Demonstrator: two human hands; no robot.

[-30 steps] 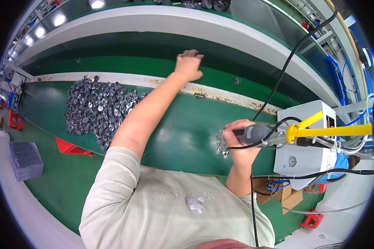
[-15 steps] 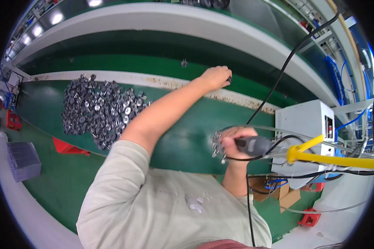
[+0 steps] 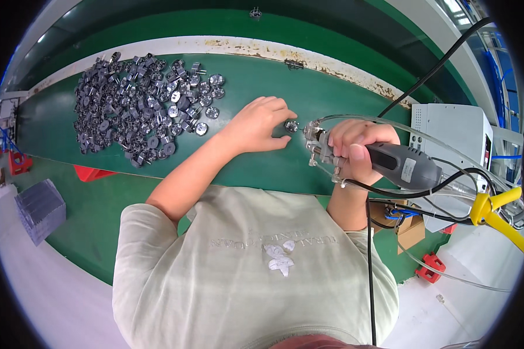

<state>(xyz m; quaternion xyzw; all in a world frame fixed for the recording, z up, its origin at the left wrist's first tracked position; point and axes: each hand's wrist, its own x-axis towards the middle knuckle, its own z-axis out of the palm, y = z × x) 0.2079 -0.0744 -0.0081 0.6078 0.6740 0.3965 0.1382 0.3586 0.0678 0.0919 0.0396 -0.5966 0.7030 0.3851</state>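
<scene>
My left hand [image 3: 263,125] rests on the green worktop, thumb and forefinger apart around a small round black-and-silver part [image 3: 291,125]; I see no firm grip on it. On the right, my right hand [image 3: 361,148] is wrapped around a grey power screwdriver [image 3: 404,166] with a cable and clear tubes. Its metal nose [image 3: 317,136] points left, close beside the small part. To the left lies a large heap of similar parts [image 3: 137,110], dark discs with silver faces and pins.
A white, worn ledge [image 3: 244,46] runs along the worktop's far side, with another part [image 3: 294,64] at its edge. A pale machine box [image 3: 451,136] stands at right. A black cable [image 3: 442,61] and a yellow strap [image 3: 498,215] hang there; a cardboard box [image 3: 410,232] sits below.
My left hand has come back from the far ledge to the worktop before the screwdriver. A part now shows at the ledge. The whole view has tilted down toward me.
</scene>
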